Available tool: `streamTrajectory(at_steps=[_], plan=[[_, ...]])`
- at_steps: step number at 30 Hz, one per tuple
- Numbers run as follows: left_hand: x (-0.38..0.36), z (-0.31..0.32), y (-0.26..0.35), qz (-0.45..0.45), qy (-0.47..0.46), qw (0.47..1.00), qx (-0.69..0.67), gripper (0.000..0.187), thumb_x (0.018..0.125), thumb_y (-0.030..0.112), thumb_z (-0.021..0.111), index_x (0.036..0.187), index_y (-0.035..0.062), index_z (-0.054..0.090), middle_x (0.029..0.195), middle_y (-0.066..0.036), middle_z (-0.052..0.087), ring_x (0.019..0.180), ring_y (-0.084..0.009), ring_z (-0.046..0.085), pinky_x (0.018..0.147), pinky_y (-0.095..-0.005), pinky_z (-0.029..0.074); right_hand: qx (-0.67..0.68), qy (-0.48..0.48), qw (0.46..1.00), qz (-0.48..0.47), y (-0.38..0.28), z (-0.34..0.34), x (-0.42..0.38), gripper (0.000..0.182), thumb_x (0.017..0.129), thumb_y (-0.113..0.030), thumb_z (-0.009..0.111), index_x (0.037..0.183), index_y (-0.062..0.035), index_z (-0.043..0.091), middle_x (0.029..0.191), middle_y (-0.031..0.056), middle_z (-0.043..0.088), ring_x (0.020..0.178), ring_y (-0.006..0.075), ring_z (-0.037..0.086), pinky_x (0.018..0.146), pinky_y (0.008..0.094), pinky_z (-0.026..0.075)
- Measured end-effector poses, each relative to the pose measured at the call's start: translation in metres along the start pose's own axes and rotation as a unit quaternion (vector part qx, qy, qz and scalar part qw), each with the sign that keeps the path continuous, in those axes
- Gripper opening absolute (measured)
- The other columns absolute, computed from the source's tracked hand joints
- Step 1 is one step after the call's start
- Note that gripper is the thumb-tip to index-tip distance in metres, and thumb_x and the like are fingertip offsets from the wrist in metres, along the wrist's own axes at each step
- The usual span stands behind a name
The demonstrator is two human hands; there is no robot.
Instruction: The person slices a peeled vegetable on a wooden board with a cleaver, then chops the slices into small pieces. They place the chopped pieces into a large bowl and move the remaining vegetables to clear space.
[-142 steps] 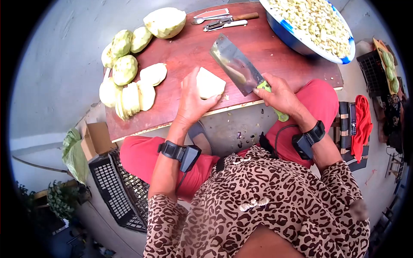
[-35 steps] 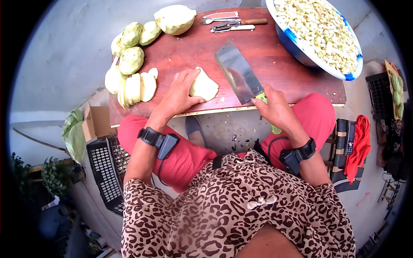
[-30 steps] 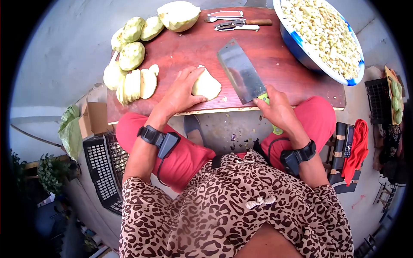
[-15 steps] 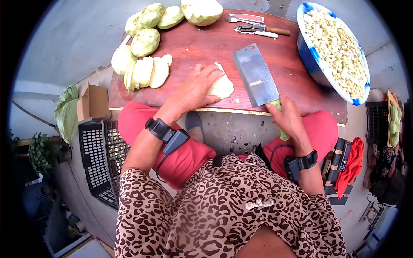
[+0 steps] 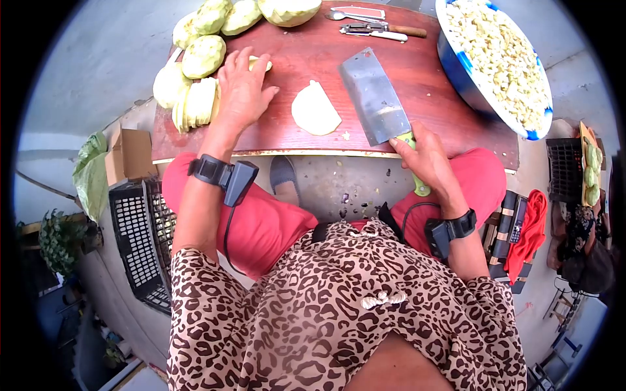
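Note:
My right hand [image 5: 422, 159] grips the green handle of a cleaver [image 5: 375, 94], its wide blade lying flat over the red board near the front edge. My left hand [image 5: 242, 91] is open, fingers spread over a row of pale slices [image 5: 201, 104] at the board's left; it hides part of them. A small slice end [image 5: 259, 64] shows beyond its fingers. Between the two hands lies a flat pale slice [image 5: 315, 109], with a small crumb by it. Whole peeled pale-green vegetables [image 5: 204, 57] are grouped behind the slices.
A blue-and-white basin [image 5: 456, 58] of diced pieces stands at the board's right. Toward the back lie a peeler [image 5: 365, 28], a white-handled knife [image 5: 396, 37] and a spoon [image 5: 338, 15]. Black crates [image 5: 134, 241] and a cardboard box [image 5: 130, 153] are on the floor at left.
My left hand has let go of the flat slice and moved left to the row of slices. The cleaver stays in my right hand. The whole view has shifted slightly.

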State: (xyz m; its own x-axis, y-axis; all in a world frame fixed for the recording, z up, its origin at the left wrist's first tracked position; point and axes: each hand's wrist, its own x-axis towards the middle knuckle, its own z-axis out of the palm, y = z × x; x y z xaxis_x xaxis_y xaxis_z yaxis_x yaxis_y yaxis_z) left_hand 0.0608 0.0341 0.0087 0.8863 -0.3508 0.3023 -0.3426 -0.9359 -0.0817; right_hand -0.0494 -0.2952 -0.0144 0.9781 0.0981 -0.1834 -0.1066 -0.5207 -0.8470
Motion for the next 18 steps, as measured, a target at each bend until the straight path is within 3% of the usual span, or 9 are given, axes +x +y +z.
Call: streamTrajectory(at_steps=[1,4,6,11,18], plan=[[-0.002,-0.002,0.008,0.012,-0.028,0.996,-0.086,0.064,0.075,0.021,0.078,0.133,0.0064,0.053,0.14,-0.022,0.044,0.13,-0.0379,0.041,0.106,-0.041,0.039,0.017,-0.017,0.999,0.028,-0.006,-0.003,-0.002,0.033,0.087,-0.018,0.068,0.11,0.004,0.059,0.085,0.0249,0.067,0.08,0.0383,0.067,0.072,0.0436,0.05],[-0.014,-0.01,0.036,-0.007,-0.157,0.957,-0.244,0.063,0.074,0.02,0.08,0.129,0.0021,0.054,0.126,-0.018,0.05,0.119,-0.0376,0.048,0.102,-0.0425,0.042,-0.024,-0.001,0.998,-0.055,0.002,-0.002,0.001,0.032,0.087,-0.016,0.067,0.112,0.0012,0.059,0.081,0.0208,0.067,0.076,0.0335,0.067,0.07,0.0423,0.05],[-0.03,0.001,0.046,0.037,-0.153,0.957,-0.244,0.064,0.072,0.019,0.082,0.128,0.0026,0.055,0.123,-0.017,0.051,0.116,-0.0368,0.049,0.1,-0.0422,0.043,-0.036,-0.01,0.998,-0.059,-0.006,-0.003,-0.003,0.029,0.087,-0.014,0.067,0.111,-0.0001,0.059,0.08,0.0206,0.067,0.076,0.0357,0.067,0.07,0.0432,0.05],[-0.041,0.01,0.065,-0.024,-0.128,0.957,-0.258,0.066,0.069,0.02,0.085,0.127,0.003,0.056,0.124,-0.017,0.051,0.115,-0.0357,0.049,0.099,-0.0423,0.043,-0.085,-0.024,0.988,-0.128,-0.029,0.003,-0.017,0.023,0.087,-0.009,0.065,0.106,-0.0002,0.058,0.083,0.0246,0.065,0.082,0.0452,0.063,0.07,0.0469,0.048],[-0.05,0.027,0.074,-0.042,-0.059,0.952,-0.298,0.065,0.068,0.019,0.085,0.124,0.0011,0.058,0.125,-0.018,0.05,0.115,-0.0365,0.047,0.098,-0.0416,0.045,-0.129,-0.055,0.98,-0.143,-0.038,0.013,-0.023,0.022,0.086,-0.006,0.063,0.102,0.0029,0.051,0.083,0.0292,0.061,0.082,0.049,0.06,0.071,0.0519,0.046]])
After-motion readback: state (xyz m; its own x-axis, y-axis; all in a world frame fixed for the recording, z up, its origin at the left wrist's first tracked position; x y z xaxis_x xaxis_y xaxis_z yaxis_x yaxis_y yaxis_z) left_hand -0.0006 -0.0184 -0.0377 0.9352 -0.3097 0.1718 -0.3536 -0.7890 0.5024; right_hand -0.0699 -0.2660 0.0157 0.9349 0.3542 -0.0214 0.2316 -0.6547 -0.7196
